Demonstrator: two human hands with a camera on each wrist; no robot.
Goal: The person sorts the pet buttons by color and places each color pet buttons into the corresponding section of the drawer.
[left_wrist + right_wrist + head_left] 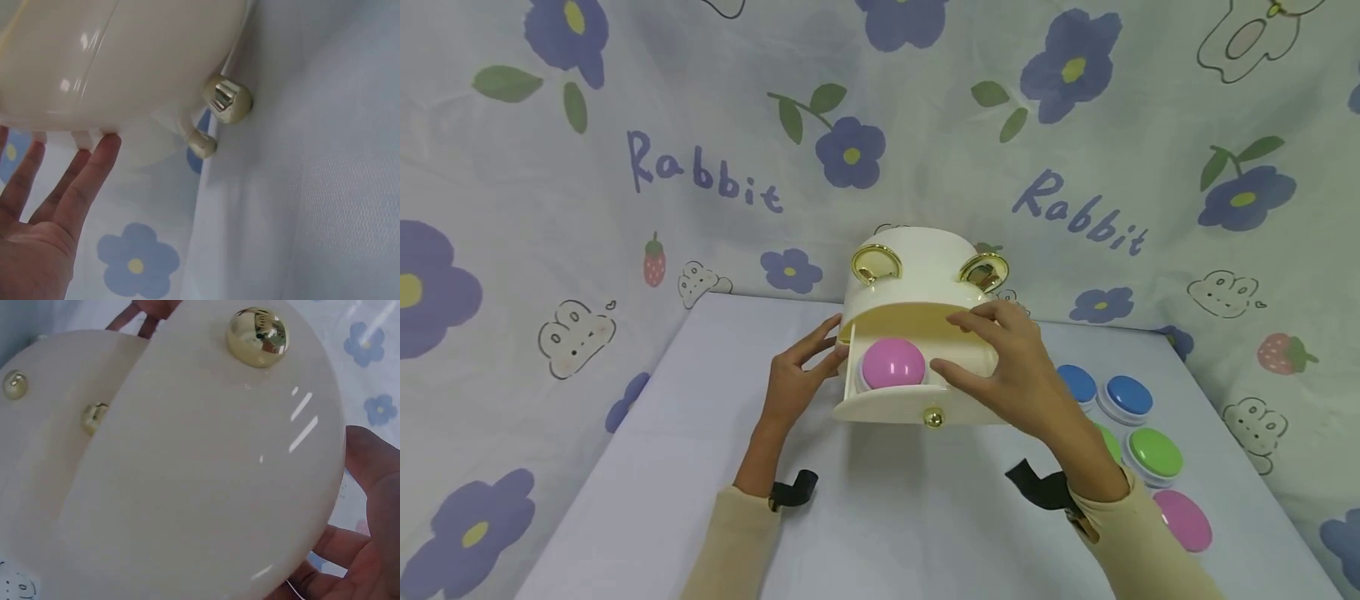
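A cream, rounded box (913, 250) with two gold-rimmed ears stands towards the back of the table, its drawer (880, 408) pulled out. In the drawer's left part sits a pink dome (893, 363) on a white base, like a push button. My left hand (790, 383) rests its fairly straight fingertips on the box's left side, as the left wrist view shows too. Over the drawer's right part is my right hand (1018, 367), thumb and fingers spread apart with nothing between them. In the right wrist view the drawer front (206, 456) hides part of that hand.
On the right of the white table (880, 533) lie more domed discs: two blue, including one blue disc (1129, 395), two green, including one green disc (1156, 452), and a pink disc (1183, 520). A patterned cloth (925, 192) hangs behind. A gold knob (933, 417) juts from the drawer front.
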